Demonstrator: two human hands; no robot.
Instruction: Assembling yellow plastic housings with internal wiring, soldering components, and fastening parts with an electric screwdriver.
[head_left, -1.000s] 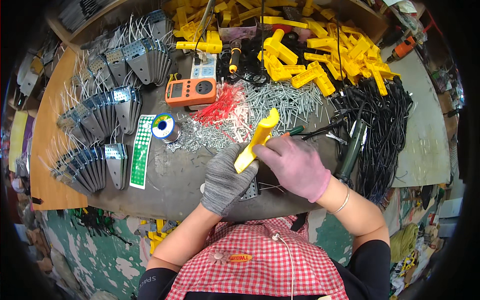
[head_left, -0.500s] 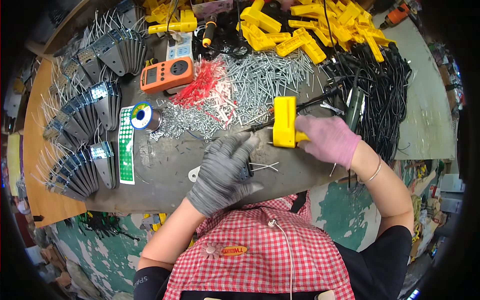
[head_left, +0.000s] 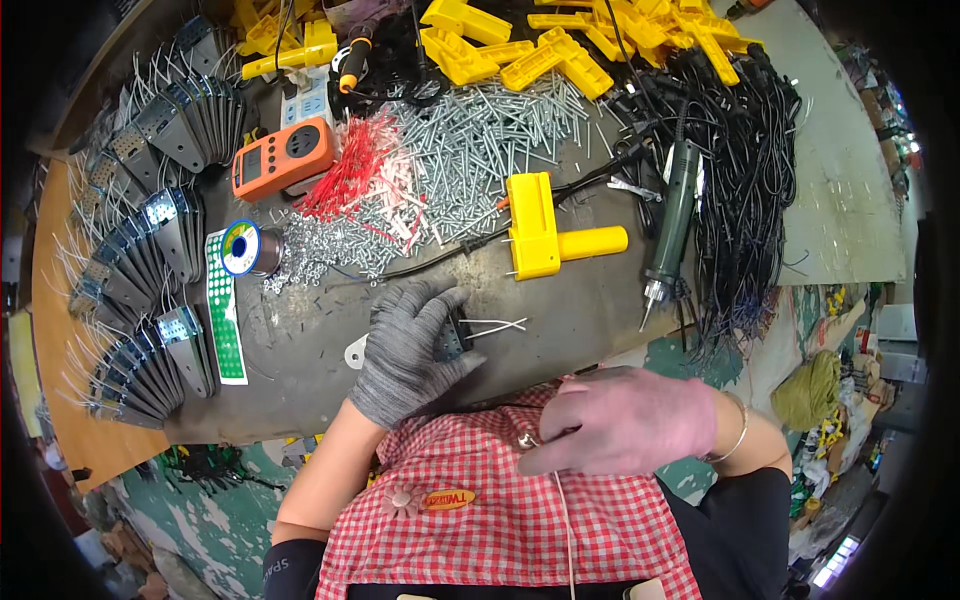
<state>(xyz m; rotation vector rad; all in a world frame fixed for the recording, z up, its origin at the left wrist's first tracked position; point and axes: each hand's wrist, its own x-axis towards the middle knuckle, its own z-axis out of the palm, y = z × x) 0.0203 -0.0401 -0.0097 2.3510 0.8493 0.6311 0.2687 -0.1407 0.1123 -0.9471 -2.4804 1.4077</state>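
Note:
My left hand (head_left: 408, 350), in a grey striped glove, is closed over a metal plate (head_left: 452, 340) on the table's near side. Most of that plate is hidden beneath the palm; its pale rounded end (head_left: 355, 352) pokes out on the left. Two white wires (head_left: 495, 326) stick out to the right and cross. My right hand (head_left: 630, 420), in a pink glove, is over the red checked apron (head_left: 470, 540), thumb and fingers apart beside a white cord (head_left: 563, 510). Nothing shows between them. A yellow plastic housing (head_left: 535, 228) with a sideways handle lies on the table.
Loose screws (head_left: 490, 130) and red and white sleeves (head_left: 350, 175) lie beyond my hands. Metal plates with wires (head_left: 130, 370) stand in rows at left. Near them are a solder spool (head_left: 268, 252) and orange meter (head_left: 283, 158). A green electric screwdriver (head_left: 672, 220) and black cables (head_left: 750, 170) lie right.
My right hand has let go of the yellow housing and drawn back to the apron. The left hand stays over the metal plate. The whole view has shifted slightly.

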